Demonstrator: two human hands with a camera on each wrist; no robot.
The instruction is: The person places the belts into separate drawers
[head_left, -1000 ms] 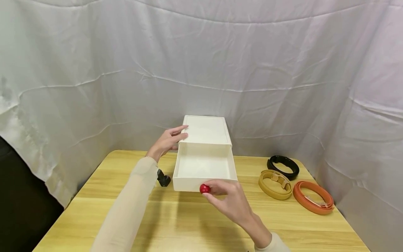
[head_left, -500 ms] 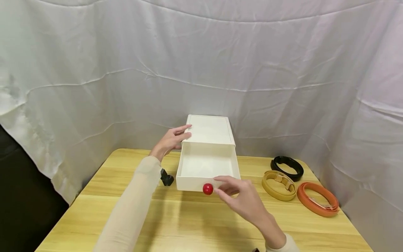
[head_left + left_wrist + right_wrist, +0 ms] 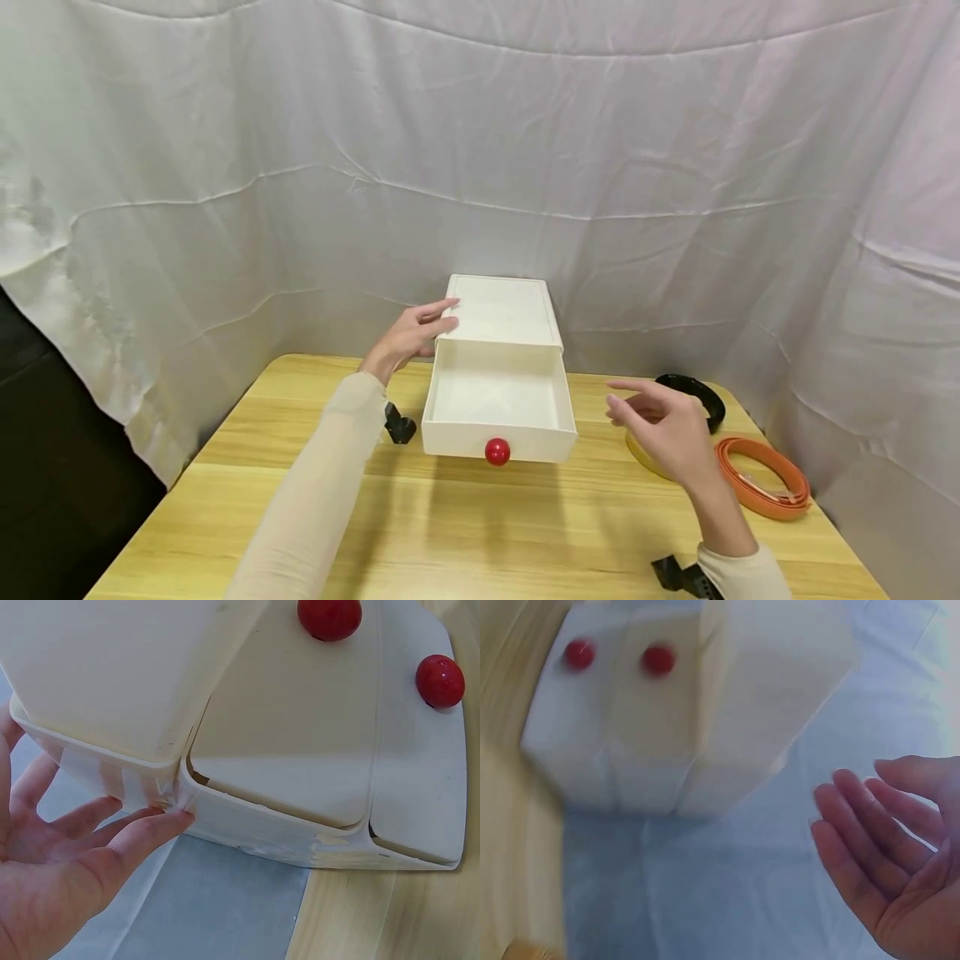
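Your left hand [image 3: 405, 337] rests flat-fingered on the light, stiff drawer box [image 3: 501, 310], while your right hand [image 3: 663, 425] hovers spread over the yellow belt [image 3: 637, 446], probably supple and best taken by its coil.

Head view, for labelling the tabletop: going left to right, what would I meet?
Small black object → white drawer box with red knob → right hand → orange belt.

A wooden table [image 3: 465, 533] stands against a draped white cloth [image 3: 480, 150]. An orange belt [image 3: 765, 475] lies coiled by the table's right edge. A small black clip [image 3: 399, 427] sits on the table, and another black piece [image 3: 675, 575] shows at the lower edge.
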